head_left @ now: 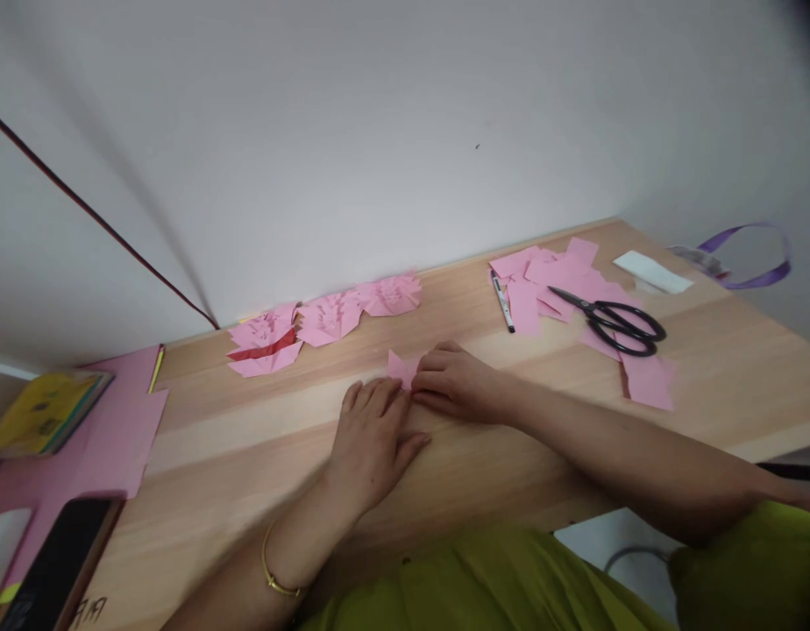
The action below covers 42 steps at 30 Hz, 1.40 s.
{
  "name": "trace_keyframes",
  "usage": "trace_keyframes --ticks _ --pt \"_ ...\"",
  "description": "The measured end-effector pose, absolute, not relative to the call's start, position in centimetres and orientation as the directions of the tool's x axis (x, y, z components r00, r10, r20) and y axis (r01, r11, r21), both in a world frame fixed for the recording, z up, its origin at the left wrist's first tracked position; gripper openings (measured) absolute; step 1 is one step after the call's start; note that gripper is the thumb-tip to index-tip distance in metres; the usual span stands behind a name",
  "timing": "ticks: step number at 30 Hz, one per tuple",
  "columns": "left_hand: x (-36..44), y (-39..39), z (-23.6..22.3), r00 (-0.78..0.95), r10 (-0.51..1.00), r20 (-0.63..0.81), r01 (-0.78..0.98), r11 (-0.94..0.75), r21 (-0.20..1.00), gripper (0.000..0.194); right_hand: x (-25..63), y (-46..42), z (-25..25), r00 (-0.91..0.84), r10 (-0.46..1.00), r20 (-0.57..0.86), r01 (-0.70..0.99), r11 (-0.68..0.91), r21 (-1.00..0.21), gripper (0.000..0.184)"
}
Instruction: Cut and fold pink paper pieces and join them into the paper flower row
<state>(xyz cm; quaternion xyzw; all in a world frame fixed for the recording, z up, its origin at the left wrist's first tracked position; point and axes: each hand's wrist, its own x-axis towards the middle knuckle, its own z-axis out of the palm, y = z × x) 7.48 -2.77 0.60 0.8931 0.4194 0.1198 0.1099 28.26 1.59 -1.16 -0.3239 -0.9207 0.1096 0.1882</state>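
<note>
A small piece of pink paper (400,366) with a pointed, folded corner lies on the wooden table between my two hands. My left hand (373,438) lies palm down at its near left side, fingers outstretched over the paper's edge and thumb apart. From the right, my right hand (461,383) has its bent fingers pressed together on the paper, covering its right part. How the paper is folded beneath the fingers is hidden.
Folded pink paper pieces (330,315) line the wall, one with a red strip (264,346). At right are loose pink sheets (524,302), a pen (502,301) and black-handled scissors (619,322). A yellow pack (43,412) and black phone-like object (67,561) lie left.
</note>
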Motion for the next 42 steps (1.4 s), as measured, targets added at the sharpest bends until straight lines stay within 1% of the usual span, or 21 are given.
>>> trace_keyframes --ticks 2,9,14,20,28,31,42 --pt "7.46 -2.76 0.57 0.618 0.777 0.119 0.726 -0.622 0.294 0.048 28.22 1.56 -1.08 -0.723 0.636 0.269 0.556 0.767 -0.321 0.02" --pt "7.36 -2.76 0.33 0.622 0.774 0.12 0.725 -0.627 0.286 0.045 28.48 1.83 -1.34 -0.645 0.717 0.263 0.622 0.693 -0.364 0.019" --pt "7.46 -2.78 0.41 0.624 0.772 0.121 0.726 -0.63 0.276 0.046 28.41 1.8 -1.49 -0.654 0.697 0.295 0.603 0.715 -0.353 0.019" --pt "7.48 -2.73 0.67 0.62 0.774 0.127 0.72 -0.626 0.299 0.047 28.26 1.62 -1.4 -0.71 0.64 0.295 0.56 0.766 -0.316 0.021" --pt "7.47 -2.79 0.52 0.619 0.777 0.117 0.726 -0.622 0.292 0.046 28.46 1.88 -1.46 -0.645 0.711 0.279 0.602 0.698 -0.386 0.019" --pt "7.44 -2.79 0.48 0.62 0.777 0.111 0.728 -0.622 0.288 0.046 28.44 1.92 -1.46 -0.634 0.722 0.275 0.612 0.687 -0.392 0.018" --pt "7.41 -2.74 0.49 0.617 0.776 0.126 0.72 -0.622 0.307 0.045 28.38 1.71 -1.52 -0.698 0.659 0.282 0.56 0.747 -0.359 0.019"
